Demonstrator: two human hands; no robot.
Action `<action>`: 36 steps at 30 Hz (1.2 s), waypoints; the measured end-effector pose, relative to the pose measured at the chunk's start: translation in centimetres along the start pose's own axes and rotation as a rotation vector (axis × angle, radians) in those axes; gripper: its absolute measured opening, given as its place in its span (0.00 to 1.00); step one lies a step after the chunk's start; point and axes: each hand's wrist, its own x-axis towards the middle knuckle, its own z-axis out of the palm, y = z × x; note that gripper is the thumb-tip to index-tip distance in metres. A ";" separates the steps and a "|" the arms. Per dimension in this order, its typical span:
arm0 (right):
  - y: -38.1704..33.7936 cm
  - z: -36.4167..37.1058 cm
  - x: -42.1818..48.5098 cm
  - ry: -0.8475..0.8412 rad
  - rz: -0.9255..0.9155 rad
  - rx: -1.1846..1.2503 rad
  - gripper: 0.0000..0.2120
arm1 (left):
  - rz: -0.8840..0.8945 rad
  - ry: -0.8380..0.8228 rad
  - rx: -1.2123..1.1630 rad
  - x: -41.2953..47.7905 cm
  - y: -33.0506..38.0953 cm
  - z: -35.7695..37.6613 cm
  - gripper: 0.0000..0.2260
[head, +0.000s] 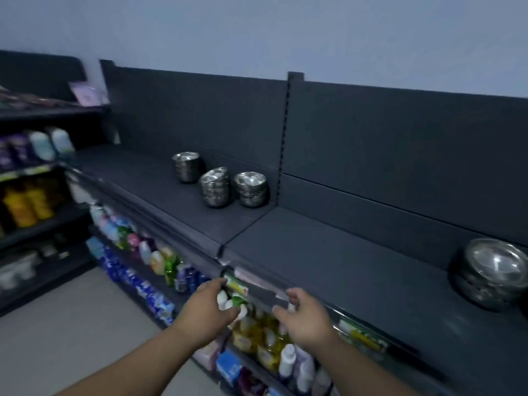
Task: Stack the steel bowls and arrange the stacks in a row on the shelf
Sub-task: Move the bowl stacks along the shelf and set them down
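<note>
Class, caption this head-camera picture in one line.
Empty hands hover below a dark shelf holding four steel bowl stacks.

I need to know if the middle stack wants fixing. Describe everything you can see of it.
The middle stack is several shiny steel bowls nested mouth up, the tallest of the three grouped stacks. It looks uneven: the top bowls tilt and the pile seems to lean. It stands on the dark shelf, forward of the left stack and close beside the right stack; whether they touch is unclear. Neither hand is near it.
</note>
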 end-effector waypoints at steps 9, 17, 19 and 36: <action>-10.0 11.6 2.5 -0.154 -0.219 -0.251 0.24 | -0.204 0.128 0.087 -1.4 -12.7 -9.6 0.33; -16.5 14.4 13.8 -0.182 -0.343 -0.252 0.28 | -0.245 0.169 0.121 8.5 -16.5 -13.1 0.33; -18.0 14.4 17.4 -0.191 -0.351 -0.239 0.28 | -0.246 0.174 0.112 12.0 -16.7 -14.0 0.33; -29.6 20.9 38.1 -0.116 -0.290 -0.218 0.31 | -0.074 0.109 0.106 38.6 -22.8 -21.5 0.33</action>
